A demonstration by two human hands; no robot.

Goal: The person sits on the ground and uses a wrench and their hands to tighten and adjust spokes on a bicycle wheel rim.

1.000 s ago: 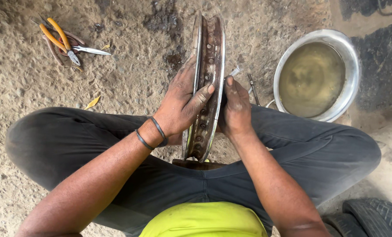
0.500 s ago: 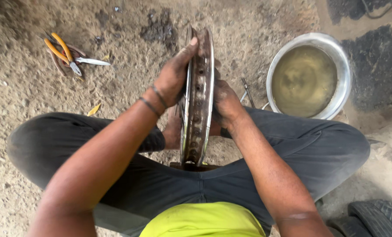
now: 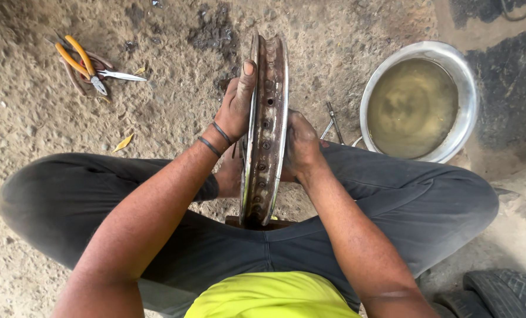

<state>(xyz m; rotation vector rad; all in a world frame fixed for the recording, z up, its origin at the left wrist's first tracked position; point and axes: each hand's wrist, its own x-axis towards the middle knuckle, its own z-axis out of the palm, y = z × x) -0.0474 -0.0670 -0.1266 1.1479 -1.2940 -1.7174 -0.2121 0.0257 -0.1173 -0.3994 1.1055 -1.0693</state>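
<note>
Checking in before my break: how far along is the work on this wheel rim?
The rusty wheel rim is already bare, with no tyre on it. Left hand and right hand hold it upright between the knees. The pliers and basin of murky water lie untouched; rust remains.

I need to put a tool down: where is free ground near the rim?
Bare dirt lies left of the wheel rim, between the pliers and the left hand. Right is crowded: the right hand, small metal tools and the water basin.

Rim (image 3: 266, 129) upright between knees; pliers (image 3: 80, 65) left, basin (image 3: 463, 76) right.
</note>
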